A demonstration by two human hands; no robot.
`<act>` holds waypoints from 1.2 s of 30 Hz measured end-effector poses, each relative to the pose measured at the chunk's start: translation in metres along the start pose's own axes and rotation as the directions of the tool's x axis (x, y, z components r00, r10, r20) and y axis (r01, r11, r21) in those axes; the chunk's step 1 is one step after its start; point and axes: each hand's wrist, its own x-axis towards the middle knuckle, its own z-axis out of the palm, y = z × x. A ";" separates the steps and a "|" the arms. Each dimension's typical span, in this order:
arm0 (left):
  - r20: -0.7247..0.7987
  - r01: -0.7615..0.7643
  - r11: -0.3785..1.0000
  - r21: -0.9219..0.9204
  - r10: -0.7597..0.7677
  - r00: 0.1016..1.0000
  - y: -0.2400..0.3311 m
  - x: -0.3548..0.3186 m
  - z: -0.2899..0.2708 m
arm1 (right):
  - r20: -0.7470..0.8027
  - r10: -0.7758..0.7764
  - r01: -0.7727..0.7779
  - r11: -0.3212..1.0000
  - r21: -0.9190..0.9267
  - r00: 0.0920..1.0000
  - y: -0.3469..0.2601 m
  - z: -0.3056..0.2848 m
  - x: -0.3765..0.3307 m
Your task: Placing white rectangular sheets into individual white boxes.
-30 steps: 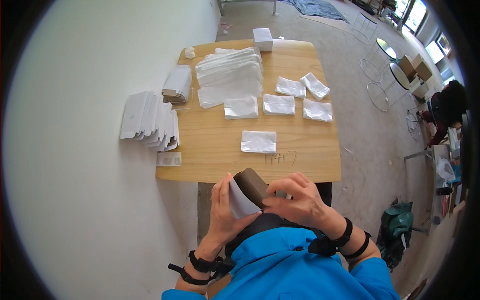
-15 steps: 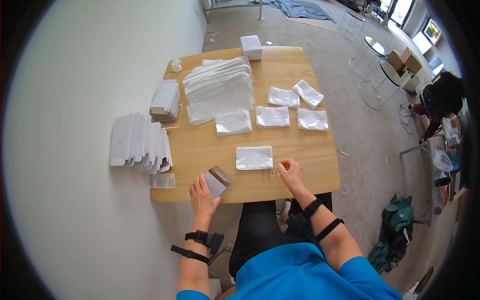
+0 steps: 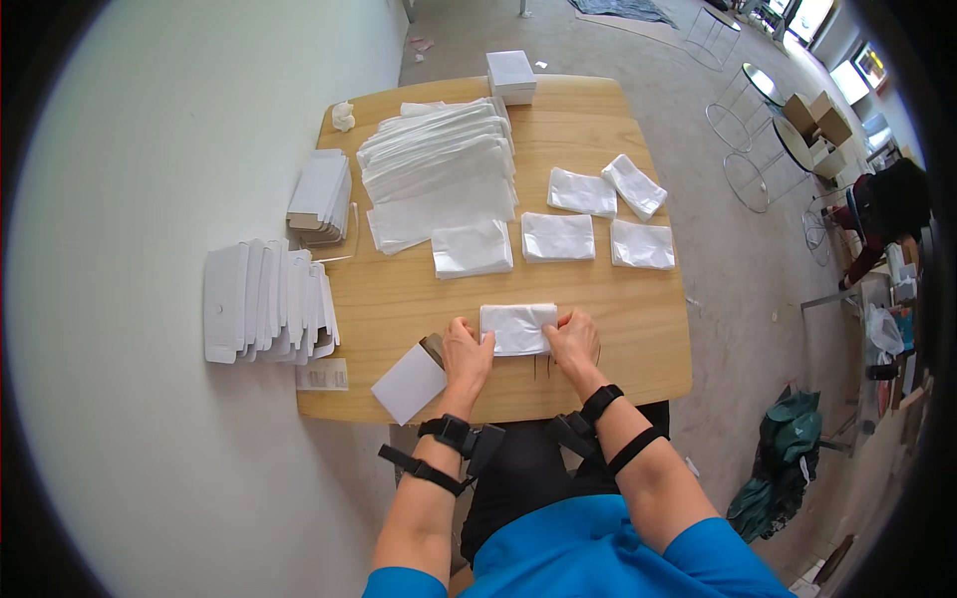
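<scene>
A folded white packet (image 3: 518, 321), thin and crinkled like plastic film or tissue, lies near the table's front. My left hand (image 3: 466, 357) is at its left edge, fingers curled and thumb against it. At the opposite edge, my right hand (image 3: 576, 344) pinches the packet, its thumb overlapping the surface. Beside my left wrist lies a small white box (image 3: 407, 387) with a brown inner side showing at its far end; my left hand partly covers that end. Dark pen marks (image 3: 543, 368) show on the wood just below the packet.
Several similar packets (image 3: 558, 237) lie farther back on the wooden table (image 3: 638, 349), beside a large pile of white sheets (image 3: 439, 164). Flattened white cartons (image 3: 269, 299) and another carton stack (image 3: 321, 194) line the left, by the wall. A white box (image 3: 511, 78) stands at the far edge.
My left hand has let go of the white box, now lying on the table, and moved right to the packet. My right hand has moved slightly left onto the packet's right edge.
</scene>
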 end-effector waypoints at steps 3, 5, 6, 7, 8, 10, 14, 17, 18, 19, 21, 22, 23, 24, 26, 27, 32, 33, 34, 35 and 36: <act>0.006 0.033 0.986 0.163 -0.034 0.999 0.013 0.003 0.013 | 0.007 0.062 -0.062 0.998 -0.008 0.998 0.001 0.000 0.002; 0.042 0.127 0.983 0.129 -0.133 0.990 0.025 0.007 0.010 | 0.021 0.117 -0.117 0.993 0.004 0.993 0.001 -0.003 0.004; 0.073 0.225 0.970 0.095 -0.232 0.970 0.029 0.008 0.009 | 0.022 0.127 -0.127 0.992 0.007 0.992 0.000 -0.002 0.004; 0.078 0.223 0.969 0.103 -0.231 0.970 0.028 0.012 0.009 | 0.017 0.118 -0.118 0.993 -0.002 0.993 -0.001 -0.001 0.003; 0.128 0.263 0.962 0.069 -0.270 0.954 0.028 0.015 0.008 | 0.015 0.102 -0.102 0.995 -0.010 0.995 -0.002 -0.001 0.003; 0.176 0.305 0.952 0.041 -0.307 0.935 0.021 0.015 0.013 | 0.013 0.085 -0.085 0.996 0.005 0.996 0.004 0.004 0.003; -0.030 0.055 0.998 0.031 -0.054 0.998 0.011 0.005 0.028 | 0.011 0.072 -0.072 0.997 0.034 0.997 0.006 0.007 0.004; -0.023 0.159 0.973 -0.169 -0.165 0.986 0.019 -0.001 0.033 | 0.028 0.097 -0.099 0.994 0.049 0.995 0.006 0.005 0.005; -0.007 0.227 0.933 -0.281 -0.239 0.971 0.020 -0.002 0.034 | 0.028 0.097 -0.099 0.994 0.052 0.995 0.007 0.005 0.005; -0.007 0.224 0.934 -0.279 -0.236 0.972 0.017 0.001 0.034 | 0.025 0.102 -0.103 0.993 0.059 0.994 0.008 0.004 0.005; 0.191 0.250 0.928 -0.277 -0.202 0.961 0.004 0.010 0.033 | 0.026 0.103 -0.105 0.992 0.073 0.994 0.006 0.005 0.004; 0.189 0.246 0.930 -0.274 -0.199 0.962 -0.001 0.011 0.035 | 0.022 0.093 -0.095 0.993 0.072 0.995 0.005 0.006 0.003; 0.118 0.116 0.978 -0.171 -0.097 0.988 0.000 0.011 0.037 | 0.012 0.089 -0.090 0.994 0.068 0.996 0.007 0.006 0.004; 0.058 -0.013 0.998 -0.058 0.017 0.998 0.001 0.011 0.038 | 0.006 0.095 -0.095 0.993 0.072 0.995 0.008 0.006 0.005; 0.118 -0.013 0.992 -0.123 0.028 0.993 0.006 0.011 0.034 | 0.032 0.082 -0.084 0.992 0.090 0.996 0.013 0.006 0.010; 0.172 -0.001 0.982 -0.187 0.034 0.984 0.011 0.012 0.031 | 0.020 0.090 -0.092 0.991 0.095 0.996 0.018 0.007 0.013; 0.277 0.104 0.744 -0.660 0.112 0.954 -0.007 -0.002 0.011 | 0.307 -0.070 -0.005 0.971 0.237 0.949 0.035 -0.012 0.016; 0.315 0.157 0.629 -0.761 0.148 0.937 -0.003 -0.009 0.002 | 0.306 -0.066 -0.008 0.972 0.236 0.950 0.042 -0.020 0.012; 0.319 0.160 0.629 -0.760 0.147 0.936 -0.002 -0.014 -0.008 | 0.364 -0.099 -0.047 0.927 0.372 0.926 0.050 -0.029 0.004; 0.380 0.205 0.614 -0.762 0.168 0.909 0.000 -0.020 -0.022 | 0.413 -0.146 -0.089 0.861 0.500 0.899 0.056 -0.036 -0.006; 0.439 0.249 0.602 -0.759 0.190 0.878 0.001 -0.025 -0.035 | 0.414 -0.149 -0.089 0.860 0.503 0.898 0.061 -0.035 -0.013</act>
